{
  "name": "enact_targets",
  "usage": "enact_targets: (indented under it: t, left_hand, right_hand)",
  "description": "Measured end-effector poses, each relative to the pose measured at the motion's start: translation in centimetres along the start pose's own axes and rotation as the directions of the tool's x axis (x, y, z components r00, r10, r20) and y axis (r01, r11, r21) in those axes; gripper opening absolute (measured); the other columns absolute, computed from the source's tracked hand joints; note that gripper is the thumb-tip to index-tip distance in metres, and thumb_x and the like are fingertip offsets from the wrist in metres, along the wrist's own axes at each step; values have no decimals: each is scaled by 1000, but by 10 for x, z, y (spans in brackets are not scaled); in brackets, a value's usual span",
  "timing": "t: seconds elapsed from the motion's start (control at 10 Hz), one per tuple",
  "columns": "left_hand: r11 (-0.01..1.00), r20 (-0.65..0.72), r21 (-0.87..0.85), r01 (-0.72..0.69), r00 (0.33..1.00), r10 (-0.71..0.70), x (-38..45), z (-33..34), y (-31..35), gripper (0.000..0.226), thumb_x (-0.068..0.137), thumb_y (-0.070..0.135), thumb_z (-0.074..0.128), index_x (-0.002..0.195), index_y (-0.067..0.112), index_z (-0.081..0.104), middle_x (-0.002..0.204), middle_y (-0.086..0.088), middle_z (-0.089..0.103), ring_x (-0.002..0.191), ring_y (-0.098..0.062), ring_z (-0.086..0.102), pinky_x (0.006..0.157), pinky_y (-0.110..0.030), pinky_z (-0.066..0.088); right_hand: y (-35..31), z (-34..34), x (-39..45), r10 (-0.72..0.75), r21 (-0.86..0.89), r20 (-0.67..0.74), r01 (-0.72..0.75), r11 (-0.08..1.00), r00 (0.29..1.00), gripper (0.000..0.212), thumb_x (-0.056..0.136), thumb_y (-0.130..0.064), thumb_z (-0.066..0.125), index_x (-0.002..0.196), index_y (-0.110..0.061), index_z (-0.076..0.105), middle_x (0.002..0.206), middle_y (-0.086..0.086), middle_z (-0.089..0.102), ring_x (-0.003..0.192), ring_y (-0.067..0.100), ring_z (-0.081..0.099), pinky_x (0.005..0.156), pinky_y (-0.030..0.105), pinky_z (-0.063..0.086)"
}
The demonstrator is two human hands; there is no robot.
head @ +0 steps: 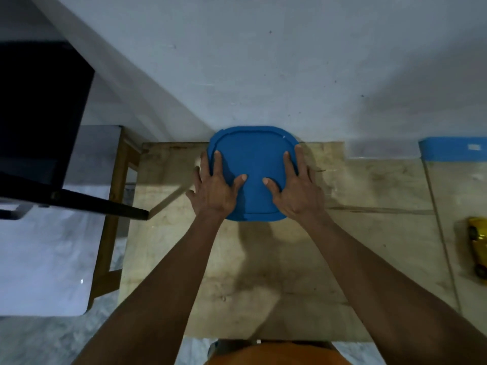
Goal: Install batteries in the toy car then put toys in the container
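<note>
A blue square lid (253, 156) covers a container at the far middle of the wooden table (237, 272), against the wall. My left hand (213, 188) lies flat on the lid's left side, fingers spread, outer fingers over the edge. My right hand (295, 185) lies flat on its right side in the same way. The container's body and contents are hidden under the lid. A yellow toy car (478, 248) sits at the table's far right edge, partly cut off by the frame.
A second clear container with a blue lid (453, 150) stands at the back right by the wall. A dark chair (39, 114) and a white surface (44, 259) stand left of the table.
</note>
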State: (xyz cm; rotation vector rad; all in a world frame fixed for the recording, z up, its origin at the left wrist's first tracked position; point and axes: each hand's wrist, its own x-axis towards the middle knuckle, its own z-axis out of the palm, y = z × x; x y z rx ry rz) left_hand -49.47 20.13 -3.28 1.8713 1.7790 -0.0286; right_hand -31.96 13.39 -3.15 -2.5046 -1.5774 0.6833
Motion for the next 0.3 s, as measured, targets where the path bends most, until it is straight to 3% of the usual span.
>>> enact_targets:
  t: [0.1, 0.2, 0.3]
  left_hand:
    - [997, 45, 77, 13, 999, -16, 0, -9, 4, 91, 89, 79, 37, 159, 34, 1, 167, 7, -9, 154, -33, 1, 115, -70, 17]
    - [1000, 68, -13, -19, 997, 20, -11, -22, 5, 86, 93, 75, 35, 159, 36, -3, 168, 2, -13, 154, -37, -4, 116, -71, 10]
    - [994, 5, -59, -96, 995, 97, -39, -25, 3, 79, 97, 69, 34, 160, 37, -1, 169, -4, -7, 154, -36, -1, 118, -68, 14]
  right_hand:
    - [-1, -11, 0, 11, 27, 85, -14, 1000, 996, 83, 93, -70, 37, 157, -28, 6, 164, -10, -15, 150, 32, 7, 112, 56, 33]
    - [-2, -25, -14, -12, 144, 104, -3, 990, 994, 78, 96, -61, 42, 158, -31, 5, 166, -6, -11, 152, 32, -2, 120, 52, 19]
    - [2, -23, -45, -12, 227, 42, 2, 974, 999, 73, 99, -53, 44, 158, -28, 9, 167, 0, -4, 152, 31, 2, 120, 49, 19]
